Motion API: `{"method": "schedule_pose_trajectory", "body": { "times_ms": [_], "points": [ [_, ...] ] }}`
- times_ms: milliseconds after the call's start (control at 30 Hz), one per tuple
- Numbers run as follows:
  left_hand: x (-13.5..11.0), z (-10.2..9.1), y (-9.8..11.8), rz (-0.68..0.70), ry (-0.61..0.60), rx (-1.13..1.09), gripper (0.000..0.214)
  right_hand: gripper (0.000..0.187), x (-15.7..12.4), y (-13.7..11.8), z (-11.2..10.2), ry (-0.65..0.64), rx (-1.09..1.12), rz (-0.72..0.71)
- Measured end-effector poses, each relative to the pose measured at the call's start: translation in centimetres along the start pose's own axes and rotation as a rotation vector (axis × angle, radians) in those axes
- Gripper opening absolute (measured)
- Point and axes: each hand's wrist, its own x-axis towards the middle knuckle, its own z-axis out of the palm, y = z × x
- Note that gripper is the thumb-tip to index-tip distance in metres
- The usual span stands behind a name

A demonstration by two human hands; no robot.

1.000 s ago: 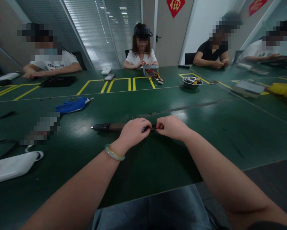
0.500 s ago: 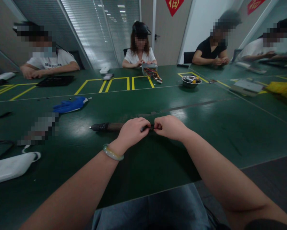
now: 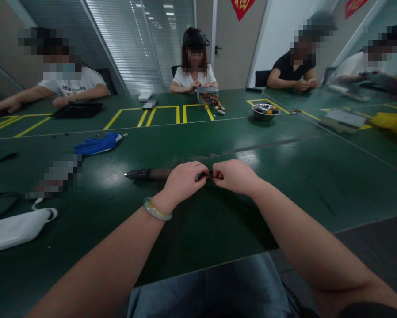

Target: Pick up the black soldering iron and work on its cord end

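An electric screwdriver (image 3: 154, 174) with a black nose and a brownish body lies on the table, its bit pointing left. My left hand (image 3: 186, 180) is closed round its rear end, and a bit of black shows between the fingers. Close against it, my right hand (image 3: 235, 176) is closed in a pinch on a small black piece (image 3: 219, 176) at the tail of the screwdriver. The fingers cover most of that piece, so whether it is a plug or a part of the tool I cannot make out. The two sets of fingertips nearly touch.
On my left lie a blue glove (image 3: 99, 143), a blurred-out device and a white power bank (image 3: 16, 230) with a strap. A metal bowl (image 3: 265, 115) of small parts and a metal box with coloured wires (image 3: 208, 93) stand farther off. Several people sit across the green table (image 3: 198, 238).
My hands and the screwdriver stay almost in place. The person at the far left has stretched an arm out to the left; the one at the far right has raised a dark object.
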Motion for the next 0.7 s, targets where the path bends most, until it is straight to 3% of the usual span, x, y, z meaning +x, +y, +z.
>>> {"method": "schedule_pose_trajectory", "body": {
  "times_ms": [700],
  "points": [
    [-0.07, 0.05, 0.03, -0.002, 0.002, 0.001, 0.015, 0.006, 0.32, -0.34, 0.69, 0.039, -0.018, 0.107]
  ]
}}
